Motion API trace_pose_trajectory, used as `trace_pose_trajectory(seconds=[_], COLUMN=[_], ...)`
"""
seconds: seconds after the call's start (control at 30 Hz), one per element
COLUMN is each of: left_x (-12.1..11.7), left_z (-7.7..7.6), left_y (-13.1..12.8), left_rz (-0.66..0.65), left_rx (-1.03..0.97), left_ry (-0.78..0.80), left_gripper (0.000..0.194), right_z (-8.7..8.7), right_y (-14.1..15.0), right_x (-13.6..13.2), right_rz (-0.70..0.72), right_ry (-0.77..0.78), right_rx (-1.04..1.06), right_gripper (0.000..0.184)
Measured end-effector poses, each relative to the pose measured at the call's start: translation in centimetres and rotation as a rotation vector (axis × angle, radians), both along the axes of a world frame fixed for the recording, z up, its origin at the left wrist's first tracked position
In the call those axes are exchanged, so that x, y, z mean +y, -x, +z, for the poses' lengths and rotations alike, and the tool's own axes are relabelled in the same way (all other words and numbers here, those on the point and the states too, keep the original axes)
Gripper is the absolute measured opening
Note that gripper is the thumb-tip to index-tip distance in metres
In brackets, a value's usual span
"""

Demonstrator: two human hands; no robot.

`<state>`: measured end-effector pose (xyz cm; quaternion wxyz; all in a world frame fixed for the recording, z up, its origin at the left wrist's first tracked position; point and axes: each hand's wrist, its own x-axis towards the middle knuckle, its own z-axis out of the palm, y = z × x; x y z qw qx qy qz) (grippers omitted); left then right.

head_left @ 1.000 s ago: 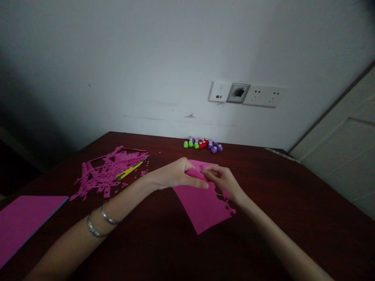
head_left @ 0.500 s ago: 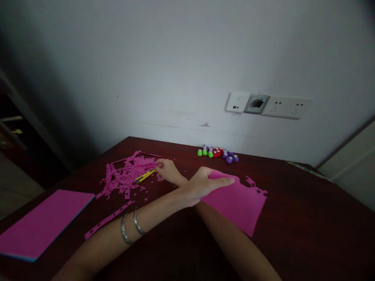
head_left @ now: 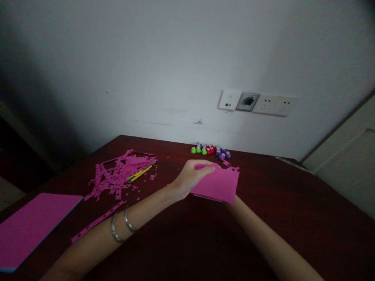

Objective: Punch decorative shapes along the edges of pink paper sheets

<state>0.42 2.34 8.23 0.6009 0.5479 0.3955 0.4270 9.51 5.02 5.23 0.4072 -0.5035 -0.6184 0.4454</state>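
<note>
My left hand (head_left: 191, 175) is closed on a pink sheet (head_left: 218, 183), thumb on top near its upper left. The sheet's far edge is ragged, with a star-shaped hole and a loose-looking strip sticking out. A thin pale edge shows under its near side; I cannot tell what it is. My right forearm comes in from the lower right and passes under the sheet, which hides my right hand (head_left: 230, 199) almost entirely, fingers included. Left of my hands, a yellow utility knife (head_left: 141, 172) lies against a heap of punched pink scraps (head_left: 117, 175).
Small green, red and purple pieces with white tops (head_left: 210, 150), like craft punches, stand near the wall. A pink stack with a blue edge (head_left: 38, 222) lies at left. One punched pink strip (head_left: 98, 221) is beside my left forearm. Sockets (head_left: 271, 104) sit on the wall.
My right hand has moved from beside the knife and scraps, rightward to behind the sheet. My forearms no longer cross. The sheet, still in my left hand, has shifted left and tilted.
</note>
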Motion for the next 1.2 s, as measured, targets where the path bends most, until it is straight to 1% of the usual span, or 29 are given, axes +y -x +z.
trace_pose_trajectory(seconds=[0.03,0.07,0.13,0.17,0.2,0.23,0.3,0.37,0.43,0.5,0.6,0.63,0.77,0.83,0.97,1.1,1.2], left_x=[0.0,0.0,0.2,0.4,0.6,0.8,1.1,1.2,1.3,1.6,2.3,2.6,2.8,2.6,1.9,1.4,1.1], left_z=[-0.1,-0.2,-0.5,-0.8,-1.1,-1.4,-2.2,-2.7,-2.8,-2.6,-1.7,-1.4,-0.5,-0.3,0.1,0.6,0.9], left_y=[-0.1,-0.2,-0.5,-0.7,-0.9,-1.1,-1.6,-1.9,-2.1,-1.9,-1.0,-0.6,0.7,0.8,0.6,0.5,0.4], left_rz=[-0.019,-0.018,0.031,0.058,0.081,0.097,0.119,0.091,0.029,-0.013,-0.039,-0.087,-0.474,-0.575,-0.639,-0.695,-0.729], left_rx=[-0.032,-0.054,-0.072,-0.079,-0.089,-0.099,-0.109,-0.098,-0.083,-0.059,0.021,0.056,0.174,0.224,0.283,0.240,0.212], left_ry=[-0.020,-0.052,-0.131,-0.163,-0.184,-0.195,-0.197,-0.181,-0.168,-0.183,-0.264,-0.283,-0.275,-0.281,-0.242,-0.139,-0.092], left_gripper=[0.028,0.026,0.022,0.021,0.020,0.020,0.020,0.020,0.021,0.025,0.028,0.026,0.025,0.025,0.023,0.020,0.018], right_z=[0.0,0.0,0.1,0.2,0.3,0.5,0.9,1.5,2.2,2.8,3.6,3.7,4.1,4.4,4.9,5.2,5.2], right_y=[-1.7,-3.4,-6.4,-7.7,-8.7,-9.6,-10.7,-11.2,-11.3,-11.4,-11.7,-11.8,-11.7,-11.3,-10.7,-10.5,-10.4], right_x=[0.0,-0.1,-0.6,-1.0,-1.3,-1.7,-2.3,-2.8,-3.1,-3.4,-4.0,-4.2,-5.1,-5.5,-6.0,-6.3,-6.4], right_rz=[-0.009,-0.024,-0.045,-0.069,-0.047,-0.027,-0.033,-0.040,-0.006,0.065,0.203,0.250,0.397,0.438,0.507,0.554,0.565], right_ry=[0.010,0.019,0.038,0.057,0.092,0.123,0.103,0.053,0.021,0.007,0.024,0.037,0.040,0.010,-0.001,0.015,0.031], right_rx=[0.029,0.056,0.136,0.293,0.394,0.438,0.419,0.303,0.178,0.075,-0.056,-0.090,-0.185,-0.222,-0.224,-0.195,-0.188], right_gripper=[0.027,0.033,0.047,0.049,0.051,0.053,0.043,0.032,0.028,0.028,0.029,0.029,0.029,0.029,0.028,0.027,0.027])
